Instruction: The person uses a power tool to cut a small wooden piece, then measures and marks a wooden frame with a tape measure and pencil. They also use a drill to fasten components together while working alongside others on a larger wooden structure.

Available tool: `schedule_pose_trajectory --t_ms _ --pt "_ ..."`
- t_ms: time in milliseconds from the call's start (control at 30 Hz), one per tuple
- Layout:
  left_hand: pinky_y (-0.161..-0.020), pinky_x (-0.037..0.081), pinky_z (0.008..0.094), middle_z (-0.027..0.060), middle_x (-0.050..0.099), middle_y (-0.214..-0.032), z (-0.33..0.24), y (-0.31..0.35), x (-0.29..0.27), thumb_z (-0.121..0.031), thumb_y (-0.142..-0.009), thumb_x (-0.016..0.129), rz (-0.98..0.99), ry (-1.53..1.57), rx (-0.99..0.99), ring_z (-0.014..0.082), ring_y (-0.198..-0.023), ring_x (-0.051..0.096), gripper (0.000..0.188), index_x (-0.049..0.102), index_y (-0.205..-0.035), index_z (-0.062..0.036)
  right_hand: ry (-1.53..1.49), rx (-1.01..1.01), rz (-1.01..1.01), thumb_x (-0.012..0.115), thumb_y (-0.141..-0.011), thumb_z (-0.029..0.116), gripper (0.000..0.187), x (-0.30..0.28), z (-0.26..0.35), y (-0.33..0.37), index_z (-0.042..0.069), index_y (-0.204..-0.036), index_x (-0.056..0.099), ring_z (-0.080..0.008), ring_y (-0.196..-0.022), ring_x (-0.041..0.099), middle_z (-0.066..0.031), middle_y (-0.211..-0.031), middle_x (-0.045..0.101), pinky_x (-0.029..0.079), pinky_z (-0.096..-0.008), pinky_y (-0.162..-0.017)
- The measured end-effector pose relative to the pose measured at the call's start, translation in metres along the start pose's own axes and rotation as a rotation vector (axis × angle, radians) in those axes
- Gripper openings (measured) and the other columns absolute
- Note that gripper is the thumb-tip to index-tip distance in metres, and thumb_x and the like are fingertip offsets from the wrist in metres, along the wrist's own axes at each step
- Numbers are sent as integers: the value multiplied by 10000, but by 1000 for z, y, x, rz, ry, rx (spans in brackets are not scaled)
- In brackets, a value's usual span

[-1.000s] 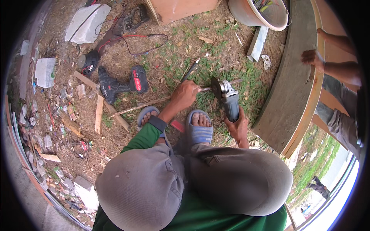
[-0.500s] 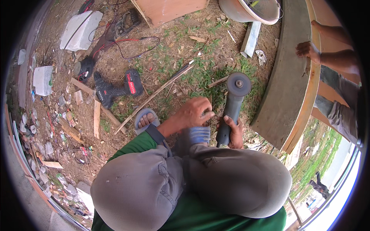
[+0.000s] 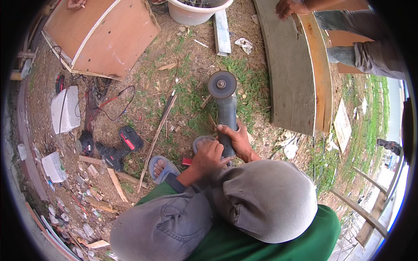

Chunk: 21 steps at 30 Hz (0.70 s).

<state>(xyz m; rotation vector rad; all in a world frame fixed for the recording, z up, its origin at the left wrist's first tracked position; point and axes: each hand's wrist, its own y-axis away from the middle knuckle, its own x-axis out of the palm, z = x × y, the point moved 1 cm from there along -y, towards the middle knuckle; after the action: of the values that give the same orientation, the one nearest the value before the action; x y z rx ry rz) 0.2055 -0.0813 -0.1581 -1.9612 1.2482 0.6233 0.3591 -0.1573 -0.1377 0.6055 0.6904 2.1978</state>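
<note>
My right hand [image 3: 238, 138] is wrapped around the lower body of a dark angle grinder [image 3: 226, 114], its thumb lying across the front. The grinder points away from me, with its round grey disc [image 3: 222, 89] at the far end. Against the grinder's rear end is my left hand [image 3: 208, 157], its fingers bent and drawn together. What those fingers pinch, if anything, is hidden. A small red object [image 3: 187, 162] shows beside the left wrist. My sandalled feet [image 3: 161, 167] are just below the hands.
A cordless drill [image 3: 119, 148] and thin wood strips [image 3: 157, 139] lie on the grass to the left. Beyond are a plywood box [image 3: 115, 41] and a white pot [image 3: 191, 15]. At right, another person's hand [image 3: 291, 8] rests on a curved grey wooden panel [image 3: 289, 74].
The view has turned, so the surroundings sit differently. My left hand has come from apart to the grinder's rear end. The right hand still holds the grinder.
</note>
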Motion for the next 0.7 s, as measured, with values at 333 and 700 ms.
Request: schedule_pose_trajectory --t_ms 333,700 --pt "-839 566 573 159 648 -919 -7 0 9 -482 -860 826 333 -152 -36 382 -865 719 505 621 -962 -31 53 -22 -47 862 -935 170 501 -8 -7 2 -23 -1300 578 -199 -805 750 -102 -980 714 627 -346 -718" --pt "-810 593 494 150 662 -883 26 -38 -22 -351 -910 810 408 255 -54 350 -854 728 347 667 -928 -36 91 -72 -67 882 -920 243 509 -35 -6 -1 -40 -1267 641 -183 -835 739 -105 -1007 758 613 -338 -754"
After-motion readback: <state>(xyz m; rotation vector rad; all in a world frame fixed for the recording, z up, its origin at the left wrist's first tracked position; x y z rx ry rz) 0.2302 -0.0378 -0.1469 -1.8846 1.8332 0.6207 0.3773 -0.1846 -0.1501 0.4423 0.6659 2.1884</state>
